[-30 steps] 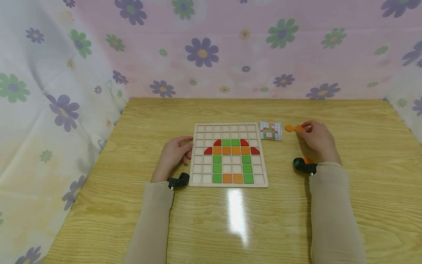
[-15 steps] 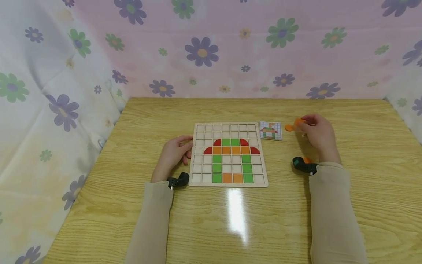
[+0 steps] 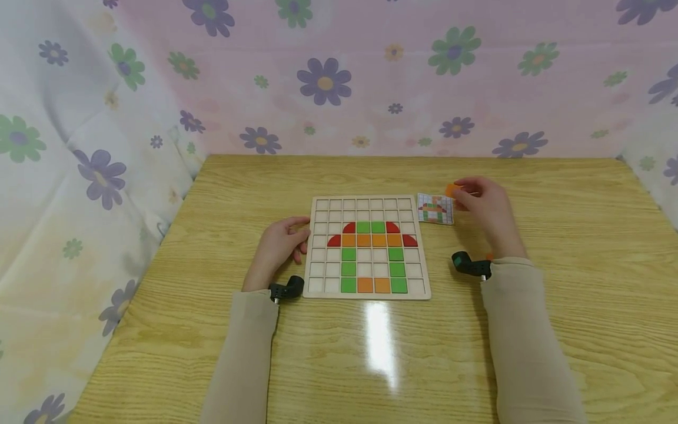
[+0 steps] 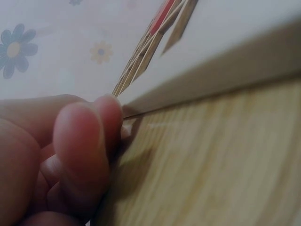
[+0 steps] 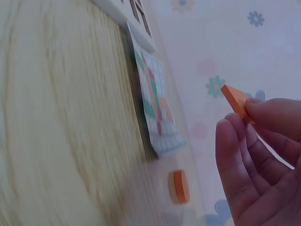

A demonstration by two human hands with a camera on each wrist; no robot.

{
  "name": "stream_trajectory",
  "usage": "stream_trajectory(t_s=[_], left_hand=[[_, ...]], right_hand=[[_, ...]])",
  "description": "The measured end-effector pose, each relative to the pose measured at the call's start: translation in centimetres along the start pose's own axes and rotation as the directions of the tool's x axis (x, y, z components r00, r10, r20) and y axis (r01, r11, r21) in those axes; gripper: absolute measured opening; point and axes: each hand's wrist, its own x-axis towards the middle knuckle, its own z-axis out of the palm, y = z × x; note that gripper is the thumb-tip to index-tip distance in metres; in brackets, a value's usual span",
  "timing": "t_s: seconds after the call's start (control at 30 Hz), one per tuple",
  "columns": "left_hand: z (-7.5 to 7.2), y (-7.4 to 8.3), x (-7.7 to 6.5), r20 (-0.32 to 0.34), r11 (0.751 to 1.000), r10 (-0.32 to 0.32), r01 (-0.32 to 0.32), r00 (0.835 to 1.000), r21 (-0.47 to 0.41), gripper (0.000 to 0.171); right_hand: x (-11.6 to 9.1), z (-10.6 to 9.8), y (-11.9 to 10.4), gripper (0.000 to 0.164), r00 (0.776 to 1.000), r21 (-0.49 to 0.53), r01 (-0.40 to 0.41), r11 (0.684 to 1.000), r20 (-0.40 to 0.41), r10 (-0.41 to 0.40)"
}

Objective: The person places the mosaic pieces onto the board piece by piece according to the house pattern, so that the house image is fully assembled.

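Note:
My right hand pinches an orange square tile between thumb and fingers, held up beside the pattern card. In the right wrist view that tile is tilted, clear of the table. A wooden grid board lies flat, with red quarter-round, green and orange square pieces set in its cells as a mushroom-like figure. My left hand rests at the board's left edge, fingers relaxed, thumb and fingertips right at its side. An orange round piece lies on the table near the card, hidden behind my right hand in the head view.
Another orange piece shows partly beside the right wrist camera. A flowered cloth hangs along the back and left of the wooden table.
My right hand has picked the orange square tile up off the table and carried it left, toward the pattern card. The left hand and board have not moved.

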Motion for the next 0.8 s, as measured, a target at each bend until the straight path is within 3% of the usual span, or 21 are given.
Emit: stream_trajectory(t_s=[0.37,0.53,0.8], left_hand=[[-0.1,0.3,-0.2,0.010,1.000,-0.001,0.001,1.000,-0.012,0.033],[-0.1,0.2,-0.1,0.008,1.000,-0.001,0.001,1.000,-0.022,0.032],[0.0,0.1,0.0,0.007,0.999,-0.001,0.001,1.000,-0.033,0.031]], right_hand=[[-0.1,2.8,-1.9,0.043,0.995,0.002,0.050,0.999,0.084,-0.050],[-0.2,4.1,-2.5,0.038,0.989,0.066,0.047,0.997,0.135,-0.055],[-0.2,6.5,-3.0,0.030,0.957,-0.004,0.075,0.997,0.282,-0.071]])
